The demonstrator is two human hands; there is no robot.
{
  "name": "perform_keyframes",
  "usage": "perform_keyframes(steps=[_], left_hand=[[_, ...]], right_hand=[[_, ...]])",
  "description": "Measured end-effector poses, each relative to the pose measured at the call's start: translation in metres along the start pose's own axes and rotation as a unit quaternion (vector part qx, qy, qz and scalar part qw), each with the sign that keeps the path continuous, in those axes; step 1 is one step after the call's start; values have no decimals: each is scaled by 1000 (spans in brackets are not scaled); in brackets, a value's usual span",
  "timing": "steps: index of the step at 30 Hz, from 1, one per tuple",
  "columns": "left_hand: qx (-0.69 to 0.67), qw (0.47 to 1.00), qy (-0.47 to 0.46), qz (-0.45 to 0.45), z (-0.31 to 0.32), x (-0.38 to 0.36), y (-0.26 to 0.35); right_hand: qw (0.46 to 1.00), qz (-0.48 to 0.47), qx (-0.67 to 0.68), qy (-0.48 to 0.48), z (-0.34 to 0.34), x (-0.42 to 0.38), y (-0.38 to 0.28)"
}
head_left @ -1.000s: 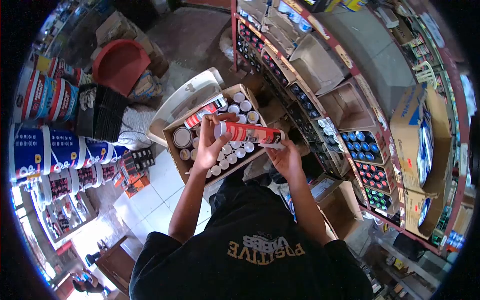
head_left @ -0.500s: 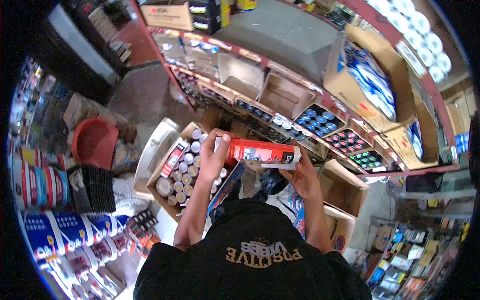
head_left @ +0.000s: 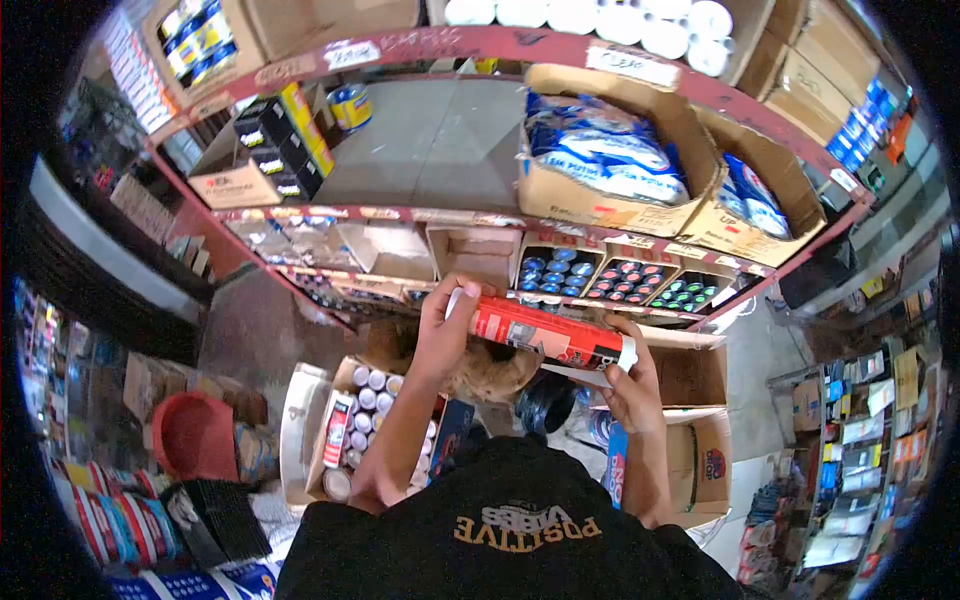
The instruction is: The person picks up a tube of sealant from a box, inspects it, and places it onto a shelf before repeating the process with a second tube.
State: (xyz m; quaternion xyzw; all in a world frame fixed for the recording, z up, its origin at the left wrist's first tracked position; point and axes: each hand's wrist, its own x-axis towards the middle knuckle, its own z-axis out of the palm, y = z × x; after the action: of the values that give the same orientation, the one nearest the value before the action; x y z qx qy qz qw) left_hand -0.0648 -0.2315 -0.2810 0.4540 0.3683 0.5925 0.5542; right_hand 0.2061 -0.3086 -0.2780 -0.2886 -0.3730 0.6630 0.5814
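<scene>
Between my two hands lies a red sealant cartridge [head_left: 548,335] with a white end cap, held sideways in front of my chest and tilted down to the right. My left hand [head_left: 447,325] is closed round its left end, thumb on top. At the capped right end, my right hand [head_left: 633,385] grips with the fingers above and the thumb below. A thin white piece [head_left: 578,374] shows along the cartridge's underside near my right thumb. Below my left forearm stands an open carton [head_left: 312,480] packed with upright cartridges, one red-and-white cartridge [head_left: 338,430] lying across them.
A red-edged shelf [head_left: 420,212] stands ahead, holding cartons of blue-and-white packets [head_left: 610,150] and boxes of blue-topped cans [head_left: 556,268]. An open cardboard box [head_left: 690,375] is at my right. A red plastic tub [head_left: 190,430] sits on the left, and stocked racks [head_left: 850,450] line the right.
My view has turned and lifted toward the shelf. Both hands still hold the cartridge, which now tilts more steeply down to the right.
</scene>
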Motion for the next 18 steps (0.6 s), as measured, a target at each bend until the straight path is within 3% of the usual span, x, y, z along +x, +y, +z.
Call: perform_keyframes(steps=[7,9,13,15,17,18], left_hand=[[151,978,-113,88,32,45,18],[161,974,-120,105,40,51,25],[177,972,-155,20,61,60,72],[231,927,-160,248,64,77,79],[284,887,-180,318,69,89,114],[339,859,-157,350,76,89,137]], right_hand=[[986,-140,-10,86,1,2,-12],[971,-204,-86,93,0,5,-16],[934,-287,-186,100,18,13,-46],[885,-333,-299,132,8,18,-59],[873,-378,-284,116,27,28,-84],[842,-428,-312,103,31,36,-97]])
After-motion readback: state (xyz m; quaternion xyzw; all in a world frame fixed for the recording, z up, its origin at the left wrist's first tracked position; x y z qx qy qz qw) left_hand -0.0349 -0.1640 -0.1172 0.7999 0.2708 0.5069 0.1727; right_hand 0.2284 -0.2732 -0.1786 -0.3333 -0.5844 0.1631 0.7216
